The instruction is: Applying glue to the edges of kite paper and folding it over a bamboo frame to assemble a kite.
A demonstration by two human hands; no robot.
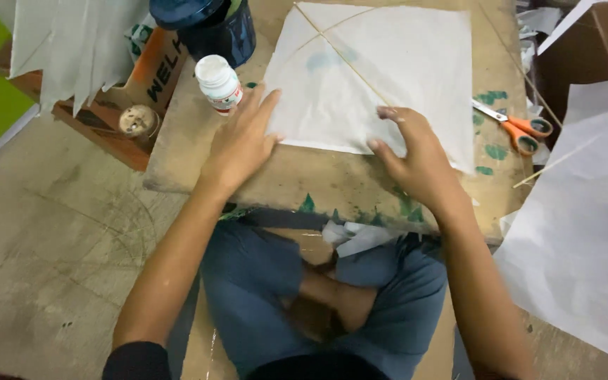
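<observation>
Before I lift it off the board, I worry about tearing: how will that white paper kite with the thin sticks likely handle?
The kite is probably very light and floppy: its thin sheet wrinkles under the left hand and right hand. The slim stick likely stiffens only its line. The paper looks easy to tear.

White paper kite (388, 63) flat on board
</observation>
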